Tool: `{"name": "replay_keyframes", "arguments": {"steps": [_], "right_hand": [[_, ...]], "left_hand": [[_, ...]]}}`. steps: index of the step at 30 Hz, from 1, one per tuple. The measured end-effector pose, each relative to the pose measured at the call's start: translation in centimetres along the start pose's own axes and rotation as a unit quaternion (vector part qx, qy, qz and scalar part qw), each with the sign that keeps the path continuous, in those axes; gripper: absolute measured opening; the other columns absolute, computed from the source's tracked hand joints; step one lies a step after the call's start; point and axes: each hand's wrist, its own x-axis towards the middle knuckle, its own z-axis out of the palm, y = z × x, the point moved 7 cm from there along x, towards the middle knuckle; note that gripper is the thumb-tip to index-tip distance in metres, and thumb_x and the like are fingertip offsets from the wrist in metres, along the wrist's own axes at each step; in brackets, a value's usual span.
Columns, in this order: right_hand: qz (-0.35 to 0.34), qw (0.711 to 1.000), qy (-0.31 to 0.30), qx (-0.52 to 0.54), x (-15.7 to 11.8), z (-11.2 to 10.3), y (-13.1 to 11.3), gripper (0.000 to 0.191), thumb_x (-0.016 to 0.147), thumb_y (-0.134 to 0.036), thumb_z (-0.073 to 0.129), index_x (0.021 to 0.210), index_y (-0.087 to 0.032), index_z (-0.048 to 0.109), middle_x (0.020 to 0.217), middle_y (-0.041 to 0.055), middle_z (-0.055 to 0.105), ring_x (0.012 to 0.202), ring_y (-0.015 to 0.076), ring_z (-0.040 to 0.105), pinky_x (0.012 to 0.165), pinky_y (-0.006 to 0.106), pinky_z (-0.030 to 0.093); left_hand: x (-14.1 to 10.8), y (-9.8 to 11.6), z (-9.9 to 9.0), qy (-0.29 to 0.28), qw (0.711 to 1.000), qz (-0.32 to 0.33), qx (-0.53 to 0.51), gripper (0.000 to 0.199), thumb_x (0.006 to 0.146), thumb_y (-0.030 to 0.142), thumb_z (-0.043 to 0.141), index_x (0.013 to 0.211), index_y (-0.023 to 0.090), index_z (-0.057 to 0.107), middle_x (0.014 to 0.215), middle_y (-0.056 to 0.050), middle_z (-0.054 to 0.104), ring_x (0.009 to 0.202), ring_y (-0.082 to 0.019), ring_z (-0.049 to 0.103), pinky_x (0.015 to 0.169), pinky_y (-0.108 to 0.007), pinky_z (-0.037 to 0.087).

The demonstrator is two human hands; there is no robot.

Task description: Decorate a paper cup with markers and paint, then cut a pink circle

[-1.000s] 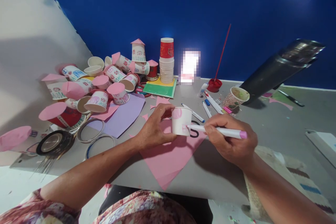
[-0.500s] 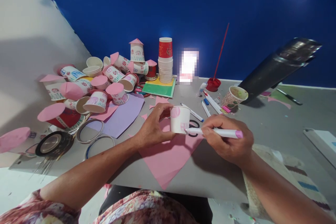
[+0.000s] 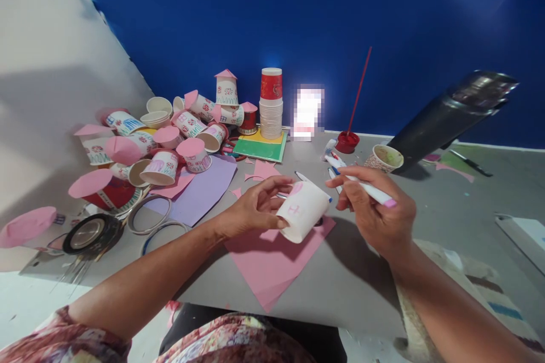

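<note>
A white paper cup (image 3: pixel 307 210) with pink drawn marks is tilted in the grip of my left hand (image 3: pixel 259 207), its base toward me. My right hand (image 3: pixel 378 210) is closed around a white marker (image 3: pixel 374 191) with a pink end, held just right of the cup and apart from it. Below the cup lies a sheet of pink paper (image 3: pixel 268 272). Several other markers lie behind my right hand, partly covered by it. Black scissors under the cup are mostly hidden.
Decorated cups with pink paper tops (image 3: pixel 159 167) crowd the left side near tape rolls (image 3: pixel 149 214). Stacked cups (image 3: pixel 271 116) stand on a green-yellow pad (image 3: pixel 259 147). A black flask (image 3: pixel 443 116), a patterned cup (image 3: pixel 378 160) and a red pot (image 3: pixel 348 142) are at the right back.
My left hand has tipped the cup from upright to slanting, its rim now toward the upper right. The marker in my right hand has come away from the cup's side.
</note>
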Motion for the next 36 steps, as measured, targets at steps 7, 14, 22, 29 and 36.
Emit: {"name": "replay_keyframes", "arguments": {"steps": [7,14,22,29,36], "right_hand": [[-0.025,0.99,-0.126,-0.056,0.3,1.8,-0.8,0.016,0.093,-0.025,0.074,0.109,-0.026,0.072,0.082,-0.0016,0.075,0.064,0.013,0.068,0.062,0.024,0.054],[-0.125,0.983,-0.133,-0.01,-0.7,2.4,-2.7,0.016,0.094,-0.012,0.067,0.104,-0.023,0.067,0.09,0.0027,0.076,0.078,0.0154,0.073,0.069,0.026,0.055],[-0.206,0.971,-0.099,-0.071,-1.2,2.6,-3.9,0.017,0.093,-0.007,0.065,0.101,-0.022,0.064,0.077,0.0017,0.074,0.069,0.015,0.071,0.063,0.025,0.051],[-0.23,0.944,0.001,-0.234,-0.7,1.3,-2.6,0.011,0.091,-0.011,0.067,0.096,-0.021,0.065,0.073,0.0007,0.074,0.061,0.0162,0.07,0.057,0.028,0.046],[-0.228,0.94,-0.034,-0.253,-1.2,2.6,-2.4,0.009,0.091,-0.011,0.066,0.093,-0.019,0.065,0.072,0.0025,0.075,0.06,0.0181,0.071,0.058,0.03,0.045]], "left_hand": [[-1.3,-1.5,1.4,-0.028,0.966,-0.123,-0.225,0.073,0.07,0.04,0.073,0.137,0.012,0.063,0.125,-0.017,0.073,0.106,-0.033,0.069,0.091,-0.043,0.051],[-0.8,-2.7,0.8,-0.018,0.948,-0.138,-0.286,0.072,0.077,0.045,0.063,0.138,0.008,0.064,0.116,-0.018,0.078,0.109,-0.033,0.071,0.099,-0.041,0.047],[-0.7,-2.6,0.7,0.024,0.959,-0.128,-0.25,0.057,0.082,0.045,0.064,0.129,0.012,0.069,0.11,-0.013,0.078,0.1,-0.029,0.071,0.091,-0.038,0.049],[-1.0,1.1,-1.5,0.127,0.974,0.155,0.103,0.084,0.072,0.068,0.084,0.142,0.035,0.051,0.141,-0.007,0.051,0.122,-0.028,0.053,0.09,-0.037,0.052],[-2.0,1.5,0.5,0.158,0.893,0.224,0.356,0.094,0.075,0.028,0.087,0.152,0.038,0.034,0.151,-0.01,0.04,0.135,-0.032,0.048,0.101,-0.046,0.055]]}}
